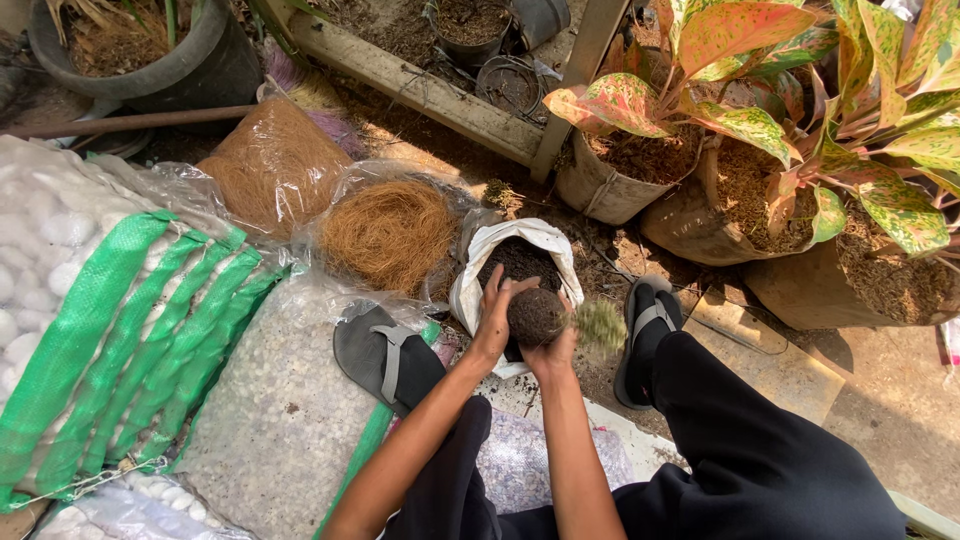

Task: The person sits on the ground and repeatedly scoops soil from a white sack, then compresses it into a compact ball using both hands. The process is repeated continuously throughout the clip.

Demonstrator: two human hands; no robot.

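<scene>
Both hands, left hand (pixel 493 318) and right hand (pixel 553 350), cup a soil ball (pixel 535 315) with a green tuft (pixel 600 324) at its right. The white soil bag (pixel 520 262) lies directly beyond the hands. Judged step: shaping the ball; the next move calls for even pressure.

I am seeing 2 clear bags of brown coconut fibre (pixel 390 232) lying side by side at the upper left, and a sack of white pebbles with green stripes (pixel 120 330) sprawling beside them. A bag of small gravel (pixel 280 420) is lying under a grey sandal (pixel 385 358); a 2nd sandal (pixel 645 335) is resting on the bare ground. Potted plants with pink-and-green speckled leaves (pixel 760 90) are crowding the right side. A wooden frame (pixel 440 95) is crossing the top.
</scene>
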